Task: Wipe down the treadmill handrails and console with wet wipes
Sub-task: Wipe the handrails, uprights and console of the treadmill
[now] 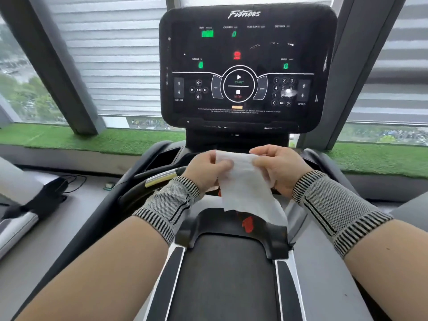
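Head view: left hand (209, 169) and right hand (279, 167) pinch the wet wipe (245, 184) between them, below the console (245, 66)

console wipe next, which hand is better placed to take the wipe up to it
Right, narrowly. Both hands pinch the wet wipe at its top edge, below the console. The right hand sits slightly higher and nearer the keypad side; the left hand sits lower, by the left handrail.
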Motion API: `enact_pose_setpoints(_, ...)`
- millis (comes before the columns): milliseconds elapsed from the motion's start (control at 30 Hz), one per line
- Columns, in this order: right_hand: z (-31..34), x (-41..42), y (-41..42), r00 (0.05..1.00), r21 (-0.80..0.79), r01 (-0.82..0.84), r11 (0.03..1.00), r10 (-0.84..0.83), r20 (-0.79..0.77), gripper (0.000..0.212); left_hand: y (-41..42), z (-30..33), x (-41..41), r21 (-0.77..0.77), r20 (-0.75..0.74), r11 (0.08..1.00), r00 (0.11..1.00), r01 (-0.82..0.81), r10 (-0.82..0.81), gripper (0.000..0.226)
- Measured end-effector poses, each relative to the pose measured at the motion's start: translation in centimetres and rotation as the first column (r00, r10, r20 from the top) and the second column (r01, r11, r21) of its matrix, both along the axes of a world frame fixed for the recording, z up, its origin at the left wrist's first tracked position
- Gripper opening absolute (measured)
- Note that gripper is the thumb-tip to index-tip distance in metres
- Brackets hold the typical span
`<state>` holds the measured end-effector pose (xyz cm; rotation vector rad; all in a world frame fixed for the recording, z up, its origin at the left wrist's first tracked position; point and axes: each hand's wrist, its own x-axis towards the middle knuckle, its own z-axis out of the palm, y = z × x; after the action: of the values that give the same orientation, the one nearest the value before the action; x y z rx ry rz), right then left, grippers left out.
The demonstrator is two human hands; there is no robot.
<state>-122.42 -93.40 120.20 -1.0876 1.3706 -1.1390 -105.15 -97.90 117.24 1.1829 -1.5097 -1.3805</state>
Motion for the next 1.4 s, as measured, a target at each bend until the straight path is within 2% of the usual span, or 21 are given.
enact_pose_setpoints(67,-0.6,-0.9,0.4,0.995,0.091,-0.082,0.992,0.087,-0.056,0.014,0.3,-0.2,0.0,-0.01,-0.022,0.998,0.998,-0.059,0.058,0.011)
enact_pose_setpoints(133,-1.0,-1.6,0.9,0.988,0.109,-0.09,0.99,0.102,-0.119,0.013,0.5,-0.5,-0.4,-0.079,0.039,0.985,0.987,-0.151,0.154,0.018)
enact_pose_setpoints(233,-1.7,-3.0,1.2,0.994,0.083,0.01,0.996,0.0,-0.111,0.024,1.0,-0.4,-1.7,-0.176,0.174,0.965,0.959,-0.193,0.224,0.01)
enact_pose_setpoints(333,-1.6,-4.6,1.6,0.993,0.114,0.12,0.986,-0.12,-0.008,0.024,1.7,-0.2,-3.4,-0.239,0.281,0.959,0.935,-0.152,0.219,0.032)
enact_pose_setpoints(433,-1.5,-6.2,2.0,0.985,0.102,0.169,0.98,-0.172,0.021,0.021,2.2,-0.2,-5.2,-0.246,0.324,0.964,0.928,-0.103,0.182,0.036)
enact_pose_setpoints(500,-1.4,-7.1,2.5,0.993,0.09,0.066,0.994,-0.074,0.09,0.015,2.3,-0.2,-6.2,-0.219,0.352,0.973,0.925,-0.066,0.142,0.031)
enact_pose_setpoints(533,-1.4,-7.5,2.8,0.994,0.083,-0.017,0.996,0.008,0.105,0.018,2.3,-0.2,-6.6,-0.213,0.372,0.976,0.919,-0.051,0.13,0.029)
enact_pose_setpoints(633,-1.9,-8.3,3.3,0.97,0.075,-0.235,0.969,0.239,-0.042,0.049,2.4,-0.5,-7.7,-0.193,0.464,0.981,0.882,0.012,0.081,0.03)
enact_pose_setpoints(667,-2.1,-8.3,3.4,0.955,0.066,-0.267,0.961,0.273,-0.114,0.046,2.4,-0.7,-8.1,-0.182,0.498,0.983,0.864,0.029,0.067,0.031)
enact_pose_setpoints(733,-2.6,-8.4,3.5,0.965,0.031,-0.207,0.978,0.209,-0.156,0.018,2.6,-1.1,-8.4,-0.178,0.537,0.983,0.842,0.042,0.061,0.032)
enact_pose_setpoints(767,-2.6,-8.7,3.5,0.986,0.025,-0.127,0.992,0.129,-0.103,0.009,2.7,-1.2,-8.4,-0.182,0.531,0.983,0.844,0.026,0.076,0.034)
enact_pose_setpoints(833,-2.9,-9.9,3.6,0.998,0.059,0.02,0.998,-0.023,0.058,0.012,3.0,-1.4,-8.3,-0.175,0.479,0.984,0.87,-0.037,0.118,0.037)
enact_pose_setpoints(967,-3.3,-11.5,3.7,0.947,0.168,0.143,0.975,-0.184,0.265,0.016,3.2,-1.0,-8.7,-0.188,0.462,0.982,0.879,-0.029,0.115,0.038)
enact_pose_setpoints(1033,-3.3,-11.8,3.8,0.894,0.19,0.15,0.97,-0.215,0.392,0.025,3.1,-0.9,-9.4,-0.137,0.4,0.99,0.913,-0.032,0.085,0.043)
enact_pose_setpoints(1100,-3.3,-12.2,4.1,0.871,0.196,0.051,0.979,-0.14,0.471,0.04,3.1,-1.0,-10.1,-0.08,0.352,0.996,0.934,-0.043,0.068,0.044)
enact_pose_setpoints(1167,-3.3,-12.3,4.7,0.894,0.192,-0.078,0.978,-0.017,0.448,0.035,3.3,-1.0,-10.7,-0.037,0.347,0.997,0.935,-0.063,0.072,0.038)
enact_pose_setpoints(1233,-3.5,-12.2,5.1,0.94,0.206,-0.141,0.968,0.066,0.335,0.024,3.5,-1.0,-10.8,0.024,0.236,0.989,0.962,-0.144,0.135,0.04)
enact_pose_setpoints(1300,-3.7,-11.9,4.9,0.957,0.215,-0.085,0.973,0.02,0.29,0.026,3.6,-0.9,-10.4,0.14,0.118,0.973,0.978,-0.185,0.169,0.039)
enact_pose_setpoints(1400,-3.7,-11.3,4.2,0.92,0.202,0.057,0.978,-0.13,0.369,0.028,3.9,-0.7,-8.9,0.231,0.031,0.962,0.99,-0.144,0.141,0.032)
